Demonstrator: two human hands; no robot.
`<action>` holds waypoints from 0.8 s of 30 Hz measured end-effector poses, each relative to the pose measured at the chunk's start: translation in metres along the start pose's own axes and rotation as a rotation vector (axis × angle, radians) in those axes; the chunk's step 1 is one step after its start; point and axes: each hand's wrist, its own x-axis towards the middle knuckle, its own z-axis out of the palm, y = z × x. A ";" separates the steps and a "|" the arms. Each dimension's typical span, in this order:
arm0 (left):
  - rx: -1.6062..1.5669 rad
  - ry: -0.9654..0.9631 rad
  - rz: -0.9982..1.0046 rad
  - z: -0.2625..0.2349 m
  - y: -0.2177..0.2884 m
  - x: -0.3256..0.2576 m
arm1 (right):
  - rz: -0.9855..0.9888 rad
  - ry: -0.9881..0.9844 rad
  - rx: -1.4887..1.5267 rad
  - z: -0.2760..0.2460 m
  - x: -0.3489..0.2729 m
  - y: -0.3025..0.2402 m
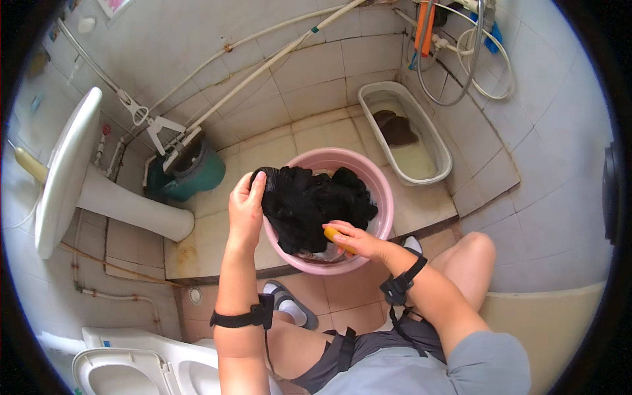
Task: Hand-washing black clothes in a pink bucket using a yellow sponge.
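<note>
A pink round basin stands on the tiled ledge in front of me, with a black garment bunched inside it and some suds along its edge. My left hand pinches the garment's left edge between thumb and fingers at the rim. In my right hand is a yellow-orange bar of soap, held low over the garment near the basin's front side. The garment hides most of the basin's inside.
A white tub with dark cloth in water stands at the back right. On the left are a green bucket with a mop, and a pedestal washbasin. A toilet is at the lower left. A shower hose hangs at upper right.
</note>
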 end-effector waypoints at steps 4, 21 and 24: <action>0.083 -0.033 0.097 0.018 0.045 0.005 | -0.031 -0.214 0.277 0.014 -0.014 -0.005; 0.118 0.205 0.117 -0.023 0.081 -0.043 | -0.228 0.097 -0.275 -0.044 -0.043 -0.117; 0.011 0.233 0.040 -0.049 0.037 -0.055 | -0.201 0.186 -0.516 -0.051 -0.047 -0.165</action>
